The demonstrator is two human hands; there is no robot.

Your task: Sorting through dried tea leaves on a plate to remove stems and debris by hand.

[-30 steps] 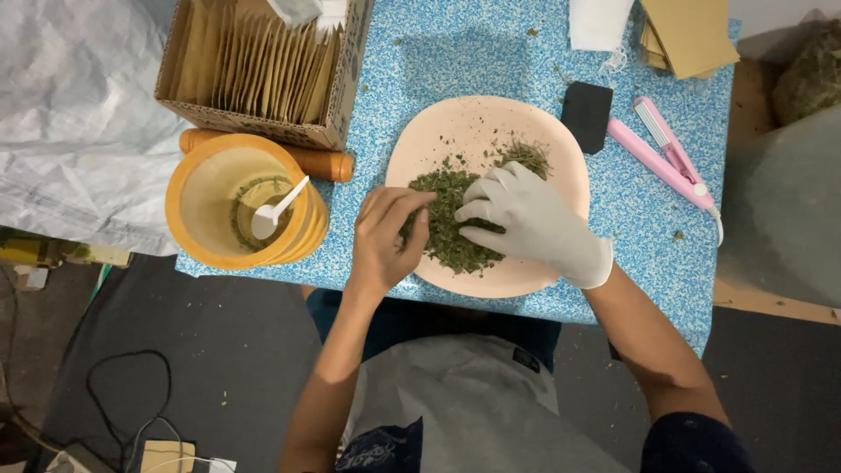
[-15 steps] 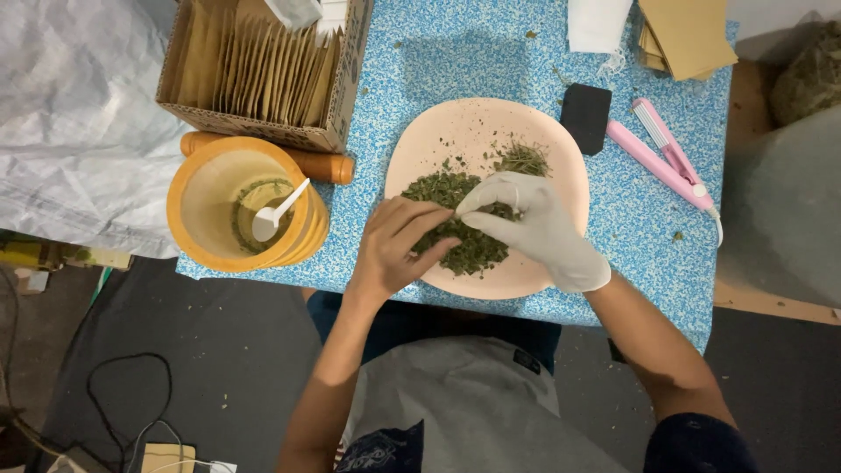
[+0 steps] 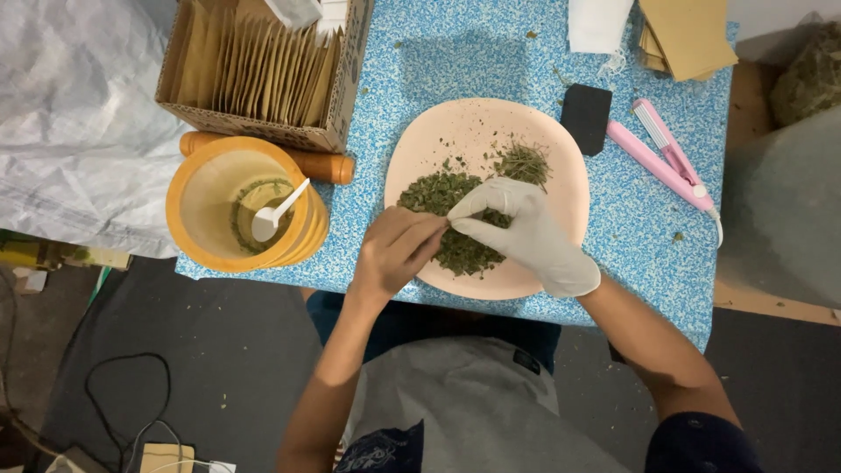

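A: Head view is all I have. My left hand (image 3: 396, 254), bare, and my right hand (image 3: 524, 233), in a white glove, meet at about 7 o'clock on the pink plate (image 3: 561, 180). Both grips are narrow, fingertips pinched together right over the pile of dried green herbs (image 3: 455, 219).

B: Which way does the pile lie from them?

A: It runs from roughly 11 o'clock down to 5 o'clock across the plate's near half; most of it sits at 12 o'clock from my left hand and under the right one. The right hand is nearer, resting on it.

B: Anything you can't see?

A: Whether the pinch holds herb or a small packet; the fingers cover it. The orange bowl (image 3: 210, 188) with a white spoon (image 3: 273, 215) sits at 9 o'clock on the tabletop (image 3: 631, 245).
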